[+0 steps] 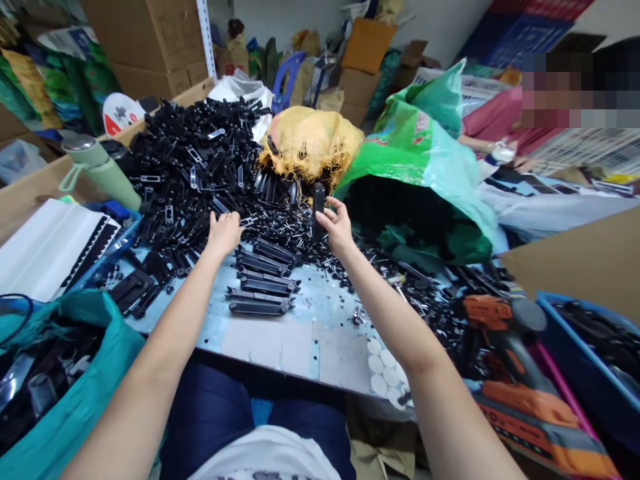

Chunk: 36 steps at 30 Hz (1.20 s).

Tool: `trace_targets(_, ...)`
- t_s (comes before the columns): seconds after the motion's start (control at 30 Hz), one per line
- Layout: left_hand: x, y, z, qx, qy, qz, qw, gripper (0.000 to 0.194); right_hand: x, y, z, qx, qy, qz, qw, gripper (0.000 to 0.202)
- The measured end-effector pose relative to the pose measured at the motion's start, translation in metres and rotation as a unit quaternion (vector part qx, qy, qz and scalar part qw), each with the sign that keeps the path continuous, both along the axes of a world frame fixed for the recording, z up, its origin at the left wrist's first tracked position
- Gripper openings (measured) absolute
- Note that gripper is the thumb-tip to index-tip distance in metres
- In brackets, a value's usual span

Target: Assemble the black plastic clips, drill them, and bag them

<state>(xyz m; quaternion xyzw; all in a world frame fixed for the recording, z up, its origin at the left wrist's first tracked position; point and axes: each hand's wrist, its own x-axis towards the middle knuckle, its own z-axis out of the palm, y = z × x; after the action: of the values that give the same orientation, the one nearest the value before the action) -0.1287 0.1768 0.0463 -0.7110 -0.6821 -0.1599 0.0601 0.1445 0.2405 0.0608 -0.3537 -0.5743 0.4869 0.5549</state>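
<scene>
My right hand (338, 228) pinches a long black plastic piece (319, 208) between thumb and fingers, upright above the small loose parts. At the near edge of the big heap of black parts (195, 153), my left hand (224, 233) has its fingers curled downward; whatever they grip, if anything, is hidden. Between my forearms several long black handle-like pieces (263, 305) lie side by side in a stacked row on the light blue tabletop (270, 340). Small screws and black bits (310, 243) are strewn behind that row.
An orange cordless drill (520, 373) lies at the right, beside a blue bin (575, 300). An open green sack (420, 160) and a yellow mesh sack (310, 140) stand behind. At left are a green bottle (103, 170) and a teal bag (115, 347). Another person (500, 120) sits back right.
</scene>
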Motion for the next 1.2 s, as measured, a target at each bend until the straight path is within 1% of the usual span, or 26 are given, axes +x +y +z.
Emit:
trace_targets(0.03,0.005,-0.015,0.005,0.015,-0.022,-0.002,1.0,0.025,0.008,-0.021,0.003,-0.004,0.001,0.024,1.0,0.065)
trace_targets(0.1,0.019,-0.051,0.018,0.055,-0.065,-0.02,0.996,0.022,0.023,-0.062,0.005,-0.014,-0.007,0.064,0.998,0.068)
trace_targets(0.17,0.036,-0.091,0.031,0.088,-0.091,-0.045,0.991,0.019,0.034,-0.1,0.0,-0.032,-0.013,0.086,0.996,0.062)
trace_targets(0.2,0.045,-0.11,0.037,0.089,-0.095,-0.062,0.99,0.018,0.037,-0.119,-0.006,-0.047,-0.014,0.092,0.995,0.057)
trace_targets(0.23,0.054,-0.129,0.04,0.071,-0.094,-0.083,0.99,0.016,0.038,-0.136,-0.014,-0.063,-0.012,0.097,0.993,0.052)
trace_targets(0.3,0.071,-0.159,0.042,-0.023,-0.067,-0.131,0.989,0.014,0.04,-0.166,-0.031,-0.093,-0.005,0.103,0.99,0.047)
trace_targets(0.33,0.078,-0.171,0.039,-0.084,-0.043,-0.154,0.984,0.015,0.041,-0.179,-0.039,-0.099,-0.005,0.103,0.99,0.047)
trace_targets(0.4,0.089,-0.186,0.025,-0.181,0.006,-0.185,0.966,0.022,0.051,-0.202,-0.053,-0.081,-0.039,0.088,0.992,0.05)
trace_targets(0.47,0.094,-0.192,0.006,-0.22,0.03,-0.202,0.954,0.033,0.071,-0.218,-0.061,-0.024,-0.144,0.055,0.988,0.047)
trace_targets(0.5,0.095,-0.193,-0.004,-0.225,0.033,-0.206,0.952,0.038,0.082,-0.225,-0.062,0.013,-0.215,0.042,0.976,0.042)
trace_targets(0.53,0.094,-0.192,-0.014,-0.226,0.031,-0.207,0.951,0.041,0.093,-0.229,-0.063,0.052,-0.29,0.038,0.955,0.036)
trace_targets(0.6,0.093,-0.187,-0.03,-0.222,0.014,-0.202,0.954,0.041,0.105,-0.235,-0.062,0.119,-0.425,0.047,0.896,0.031)
trace_targets(0.67,0.091,-0.183,-0.041,-0.199,-0.02,-0.181,0.963,0.038,0.101,-0.236,-0.061,0.159,-0.517,0.065,0.839,0.037)
trace_targets(0.7,0.09,-0.182,-0.043,-0.181,-0.049,-0.167,0.968,0.037,0.092,-0.235,-0.061,0.164,-0.541,0.069,0.822,0.039)
trace_targets(0.73,0.09,-0.182,-0.045,-0.163,-0.089,-0.156,0.97,0.036,0.081,-0.234,-0.061,0.159,-0.547,0.066,0.819,0.041)
trace_targets(0.77,0.091,-0.183,-0.045,-0.148,-0.141,-0.15,0.967,0.036,0.068,-0.233,-0.062,0.141,-0.532,0.058,0.833,0.041)
trace_targets(0.8,0.092,-0.185,-0.045,-0.141,-0.204,-0.15,0.957,0.036,0.054,-0.233,-0.063,0.111,-0.497,0.05,0.859,0.041)
trace_targets(0.83,0.094,-0.189,-0.043,-0.14,-0.275,-0.152,0.939,0.037,0.041,-0.232,-0.063,0.064,-0.443,0.046,0.893,0.042)
trace_targets(0.87,0.097,-0.192,-0.042,-0.143,-0.345,-0.154,0.915,0.038,0.029,-0.232,-0.064,0.004,-0.375,0.048,0.926,0.045)
trace_targets(0.9,0.101,-0.196,-0.04,-0.144,-0.407,-0.152,0.889,0.04,0.018,-0.233,-0.064,-0.063,-0.298,0.058,0.951,0.048)
trace_targets(0.93,0.105,-0.2,-0.038,-0.141,-0.457,-0.142,0.867,0.041,0.009,-0.234,-0.064,-0.127,-0.221,0.074,0.964,0.052)
trace_targets(0.97,0.11,-0.203,-0.035,-0.129,-0.49,-0.13,0.852,0.042,0.003,-0.236,-0.064,-0.179,-0.152,0.09,0.968,0.056)
trace_targets(1.0,0.114,-0.206,-0.032,-0.11,-0.507,-0.118,0.846,0.042,0.0,-0.237,-0.063,-0.214,-0.099,0.102,0.966,0.059)
trace_targets(1.03,0.117,-0.208,-0.029,-0.088,-0.509,-0.112,0.849,0.041,-0.001,-0.238,-0.061,-0.227,-0.065,0.11,0.966,0.061)
trace_targets(1.1,0.12,-0.211,-0.022,-0.053,-0.484,-0.124,0.865,0.039,0.004,-0.238,-0.057,-0.202,-0.056,0.122,0.97,0.061)
trace_targets(1.2,0.121,-0.213,-0.013,-0.032,-0.431,-0.147,0.89,0.036,0.017,-0.235,-0.048,-0.1,-0.129,0.142,0.976,0.053)
